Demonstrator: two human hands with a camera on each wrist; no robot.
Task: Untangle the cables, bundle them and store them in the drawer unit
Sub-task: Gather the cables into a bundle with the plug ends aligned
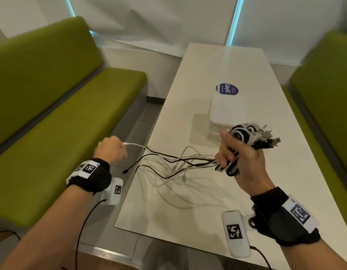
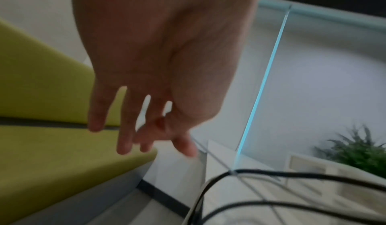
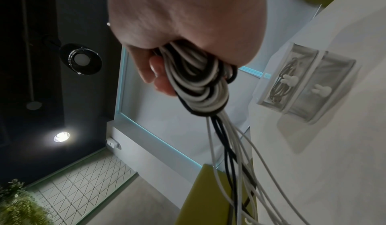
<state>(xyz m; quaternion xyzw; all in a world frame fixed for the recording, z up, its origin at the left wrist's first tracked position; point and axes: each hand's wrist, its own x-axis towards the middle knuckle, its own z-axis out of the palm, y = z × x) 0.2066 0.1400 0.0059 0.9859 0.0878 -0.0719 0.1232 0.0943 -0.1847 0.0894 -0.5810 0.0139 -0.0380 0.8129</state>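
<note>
My right hand (image 1: 241,158) (image 3: 188,14) grips a coiled bundle of black and white cables (image 1: 244,133) (image 3: 198,86) above the white table (image 1: 207,215). Several connectors (image 1: 268,136) stick out of its top. Loose cable tails (image 1: 168,162) fan out leftwards over the table edge. One white tail (image 1: 135,145) stretches to my left hand (image 1: 111,149) (image 2: 146,80), and its tip lies beside the index finger. That hand's fingers hang loosely spread, with no cable showing between them. The white drawer unit (image 1: 226,112) (image 3: 307,83) stands just behind the bundle; one of its drawers holds a coiled cable.
A round blue sticker (image 1: 227,89) lies on the table behind the drawer unit. Green benches flank the table on the left (image 1: 61,114) and the right (image 1: 328,90). A black tail's end (image 1: 125,171) dangles off the table's left edge. A plant (image 2: 359,152) stands in the background.
</note>
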